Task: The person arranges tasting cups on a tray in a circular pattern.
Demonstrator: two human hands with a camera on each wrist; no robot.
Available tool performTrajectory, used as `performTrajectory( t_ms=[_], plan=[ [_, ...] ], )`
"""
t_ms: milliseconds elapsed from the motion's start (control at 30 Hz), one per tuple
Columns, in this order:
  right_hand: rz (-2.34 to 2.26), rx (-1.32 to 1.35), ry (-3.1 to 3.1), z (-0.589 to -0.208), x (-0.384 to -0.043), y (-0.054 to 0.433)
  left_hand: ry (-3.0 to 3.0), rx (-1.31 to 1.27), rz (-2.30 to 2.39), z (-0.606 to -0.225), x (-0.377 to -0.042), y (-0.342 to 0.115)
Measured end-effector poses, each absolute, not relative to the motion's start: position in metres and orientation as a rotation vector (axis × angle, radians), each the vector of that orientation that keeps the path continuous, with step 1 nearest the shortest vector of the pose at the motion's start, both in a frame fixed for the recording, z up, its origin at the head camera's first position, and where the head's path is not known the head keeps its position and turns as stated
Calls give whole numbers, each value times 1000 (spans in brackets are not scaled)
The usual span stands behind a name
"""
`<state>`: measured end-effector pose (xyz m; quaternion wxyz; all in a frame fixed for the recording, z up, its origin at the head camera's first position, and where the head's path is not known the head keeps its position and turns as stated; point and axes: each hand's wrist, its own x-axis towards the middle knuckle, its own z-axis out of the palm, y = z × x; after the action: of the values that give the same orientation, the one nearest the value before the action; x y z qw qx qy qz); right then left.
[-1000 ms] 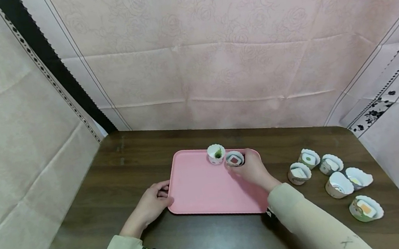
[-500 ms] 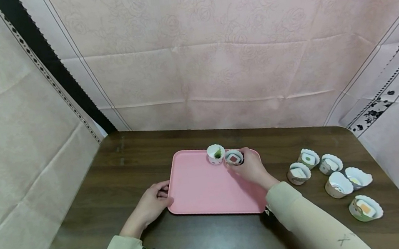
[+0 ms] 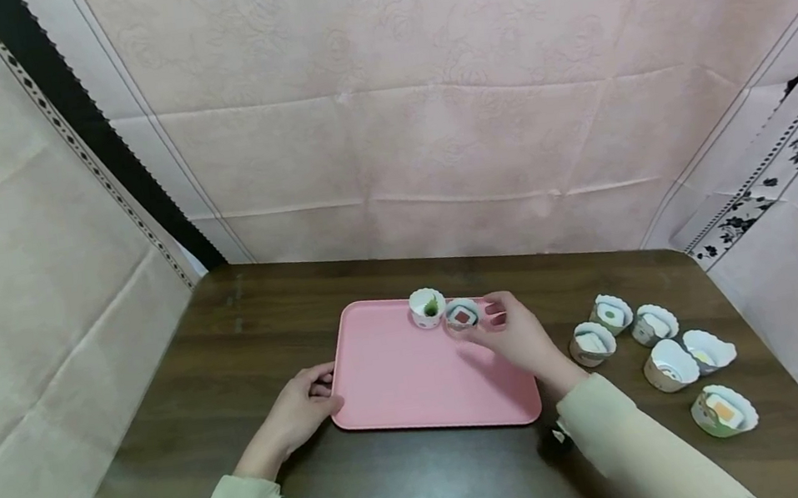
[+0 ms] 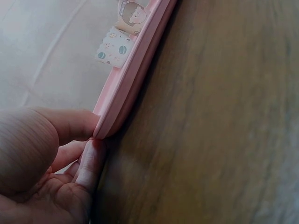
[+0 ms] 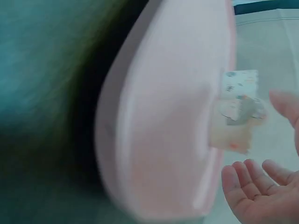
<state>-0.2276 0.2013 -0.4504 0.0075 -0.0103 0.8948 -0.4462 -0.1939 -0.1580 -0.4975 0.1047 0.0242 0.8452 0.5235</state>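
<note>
Your right hand [image 3: 522, 340] has come away from the red-centred cup [image 3: 462, 315], fingers spread; your left hand [image 3: 298, 411] pinches the pink tray [image 3: 400, 375]. That cup and a white cup [image 3: 427, 310] stand on it; six cups [image 3: 668, 369] remain on the table [image 3: 300, 304].

Tray [image 3: 400, 375], one: pink, rectangular with rounded corners and a raised rim, lying flat; near part of its left edge pinched between the thumb and fingers of the left hand [image 3: 300, 413].

Cup [image 4: 114, 49] with scalloped rim, one: white wall with small printed motifs, green leafy shape [image 3: 432, 307] inside; upright at the middle of the tray's far edge.

Tan cup [image 5: 232, 133], one: cartoon child's face on the wall, red-brown patch [image 3: 462, 316] inside; upright, just right of the first (contact uncertain), beside the spread fingers of the right hand [image 3: 516, 334].
</note>
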Motion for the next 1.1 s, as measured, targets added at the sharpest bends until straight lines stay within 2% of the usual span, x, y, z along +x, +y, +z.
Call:
performTrajectory(
  t_ms=[300, 500, 867, 1100],
  plan=[
    [-1476, -10, 2951, -440, -185, 252, 2500, 73, 1536, -498, -191, -161],
    [-1503, 161, 3034, -437, -167, 280, 2499, 76, 1534, -499, -192, -161],
    [-1607, 618, 2954, -446, -158, 293, 2502, 82, 1528, -498, -194, -161],
    [-1662, 770, 2843, -454, -157, 295, 2491, 82, 1530, -499, -195, -159]
  ],
)
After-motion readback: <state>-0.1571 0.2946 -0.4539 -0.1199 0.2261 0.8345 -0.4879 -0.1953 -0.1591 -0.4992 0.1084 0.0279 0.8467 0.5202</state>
